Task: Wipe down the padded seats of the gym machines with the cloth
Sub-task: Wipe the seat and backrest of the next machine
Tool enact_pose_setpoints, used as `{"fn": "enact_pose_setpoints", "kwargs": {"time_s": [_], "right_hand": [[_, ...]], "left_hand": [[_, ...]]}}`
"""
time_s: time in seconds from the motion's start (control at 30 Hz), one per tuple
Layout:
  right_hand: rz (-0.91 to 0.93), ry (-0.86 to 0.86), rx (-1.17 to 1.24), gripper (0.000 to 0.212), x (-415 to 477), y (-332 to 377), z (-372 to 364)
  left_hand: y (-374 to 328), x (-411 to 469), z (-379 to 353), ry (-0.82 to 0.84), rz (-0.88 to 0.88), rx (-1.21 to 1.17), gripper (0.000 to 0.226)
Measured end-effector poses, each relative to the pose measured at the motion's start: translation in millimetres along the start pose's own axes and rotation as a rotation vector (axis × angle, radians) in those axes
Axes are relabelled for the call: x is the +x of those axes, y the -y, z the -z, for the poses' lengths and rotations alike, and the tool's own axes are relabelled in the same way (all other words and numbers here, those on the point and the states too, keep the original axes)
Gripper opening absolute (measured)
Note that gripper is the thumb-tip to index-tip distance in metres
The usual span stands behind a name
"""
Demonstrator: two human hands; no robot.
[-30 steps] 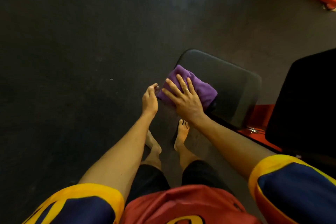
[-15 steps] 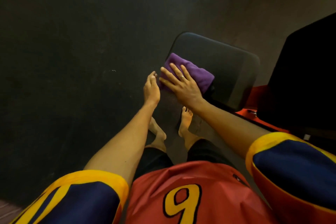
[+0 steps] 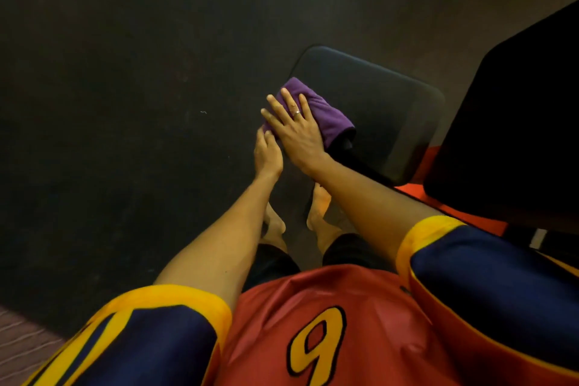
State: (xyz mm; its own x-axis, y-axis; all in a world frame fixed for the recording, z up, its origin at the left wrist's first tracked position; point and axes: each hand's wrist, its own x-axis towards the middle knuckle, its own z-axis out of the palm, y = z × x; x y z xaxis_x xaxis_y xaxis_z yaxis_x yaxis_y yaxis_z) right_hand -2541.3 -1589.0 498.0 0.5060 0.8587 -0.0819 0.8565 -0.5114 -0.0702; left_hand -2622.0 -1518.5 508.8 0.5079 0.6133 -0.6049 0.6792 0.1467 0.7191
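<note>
A black padded seat point(image 3: 382, 110) sits right of centre in the head view. A folded purple cloth point(image 3: 326, 113) lies on its near-left part. My right hand point(image 3: 297, 131) presses flat on the cloth with fingers spread, a ring on one finger. My left hand point(image 3: 268, 157) reaches along the seat's left edge, its straight fingertips touching the cloth's near corner just under my right index finger. The cloth's near half is hidden by my right hand.
A large black backrest pad point(image 3: 517, 122) stands at the right, over a red machine frame point(image 3: 429, 160). Dark rubber floor point(image 3: 125, 103) spreads to the left and beyond. My bare feet point(image 3: 319, 207) stand just before the seat.
My right hand has slid the cloth toward the seat's left edge. My left hand has moved in from beside the seat and now touches the cloth's corner.
</note>
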Motion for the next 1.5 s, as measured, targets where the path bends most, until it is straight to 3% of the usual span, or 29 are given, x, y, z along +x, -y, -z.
{"fn": "enact_pose_setpoints", "kwargs": {"time_s": [0.13,0.47,0.67,0.9,1.03,1.2,1.4,1.5], "right_hand": [[0.094,-0.041,0.059,0.078,-36,-24,-9],[-0.043,0.005,0.109,0.090,-163,-72,-5],[-0.139,0.063,0.269,0.071,-166,-50,43],[-0.168,0.083,0.369,0.102,-141,-33,100],[-0.104,0.076,0.385,0.103,-124,-30,114],[-0.062,0.097,0.340,0.082,-97,-25,129],[-0.125,0.059,0.416,0.018,-48,-1,161],[-0.115,-0.004,0.472,0.011,-23,14,173]], "left_hand": [[5,-5,-12,0.013,-0.059,0.084,0.038],[14,-83,-73,0.293,-0.084,0.122,0.034],[-9,-105,-37,0.279,-0.265,0.110,0.021],[-46,-113,4,0.303,-0.491,0.127,0.020],[-55,-104,36,0.244,-0.550,0.189,0.019],[-60,-88,91,0.205,-0.595,0.265,0.024],[-77,-65,156,0.113,-0.665,0.294,0.027],[-93,-53,183,0.104,-0.667,0.330,0.025]]}}
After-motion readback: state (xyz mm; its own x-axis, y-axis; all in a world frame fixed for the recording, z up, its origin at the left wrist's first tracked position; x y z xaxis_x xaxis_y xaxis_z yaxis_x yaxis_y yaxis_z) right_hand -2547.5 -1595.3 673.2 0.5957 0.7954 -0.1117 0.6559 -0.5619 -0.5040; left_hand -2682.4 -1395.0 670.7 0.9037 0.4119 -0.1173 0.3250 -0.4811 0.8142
